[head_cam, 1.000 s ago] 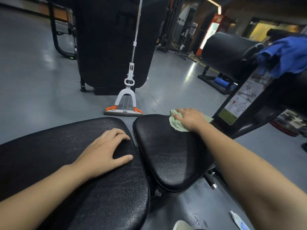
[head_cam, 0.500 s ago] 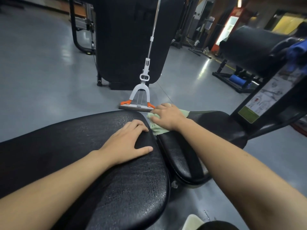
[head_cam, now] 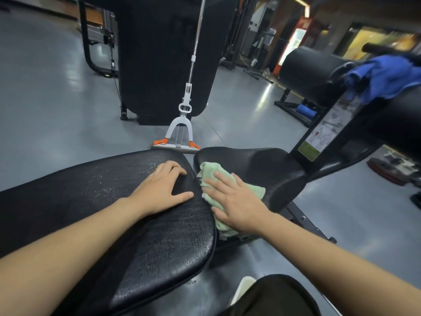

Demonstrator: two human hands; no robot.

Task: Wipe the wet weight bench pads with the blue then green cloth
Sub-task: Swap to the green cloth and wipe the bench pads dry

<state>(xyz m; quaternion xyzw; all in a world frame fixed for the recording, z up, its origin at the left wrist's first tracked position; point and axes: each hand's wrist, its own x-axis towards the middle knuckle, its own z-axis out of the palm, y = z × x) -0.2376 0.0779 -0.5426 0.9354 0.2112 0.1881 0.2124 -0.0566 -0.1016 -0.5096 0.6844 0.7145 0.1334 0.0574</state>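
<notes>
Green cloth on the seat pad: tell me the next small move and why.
Probably sweep the green cloth away from you across the seat pad. The right hand presses it flat at the pad's near edge, beside the gap to the back pad, which the left hand steadies, and the far part lies uncovered.

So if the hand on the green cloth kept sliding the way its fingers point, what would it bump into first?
Probably the left hand on the long pad; the right hand's fingers point up-left across the green cloth toward it. Depth is unclear.
</notes>
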